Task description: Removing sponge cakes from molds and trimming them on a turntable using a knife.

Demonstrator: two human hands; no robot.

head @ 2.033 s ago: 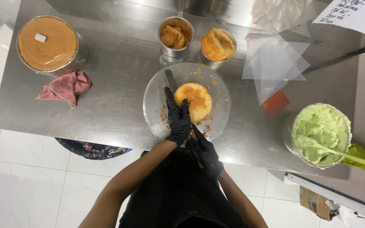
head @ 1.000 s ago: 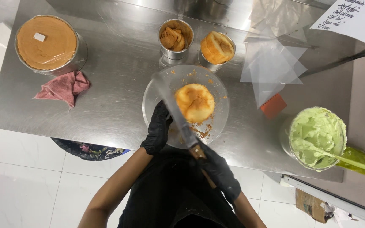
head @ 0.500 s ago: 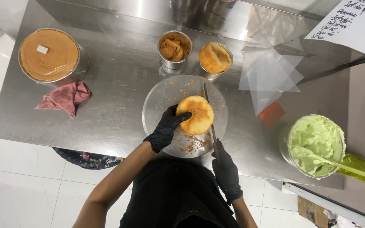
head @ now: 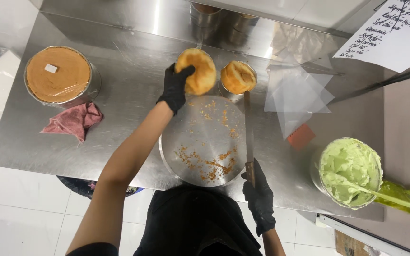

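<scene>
My left hand (head: 175, 87), in a black glove, holds a thin round cake layer (head: 198, 71) lifted above the far edge of a round metal turntable (head: 186, 137). The turntable is bare except for scattered orange crumbs. My right hand (head: 258, 189), also gloved, grips the handle of a long knife (head: 248, 130) that lies along the turntable's right side, blade pointing away from me. Just behind the lifted layer stands a metal tin, mostly hidden by it. Another tin (head: 237, 78) to its right holds cake pieces.
A large tin of orange-brown cake (head: 59, 76) and a pink cloth (head: 72, 121) sit at the left. Clear plastic sheets (head: 300, 95) and an orange scraper (head: 301, 137) lie to the right. A bowl of green cream (head: 349, 170) with a spatula stands near the right front edge.
My left hand has lifted the cake layer off the turntable and carried it toward the far tins. The knife has shifted to the turntable's right side, still in my right hand.
</scene>
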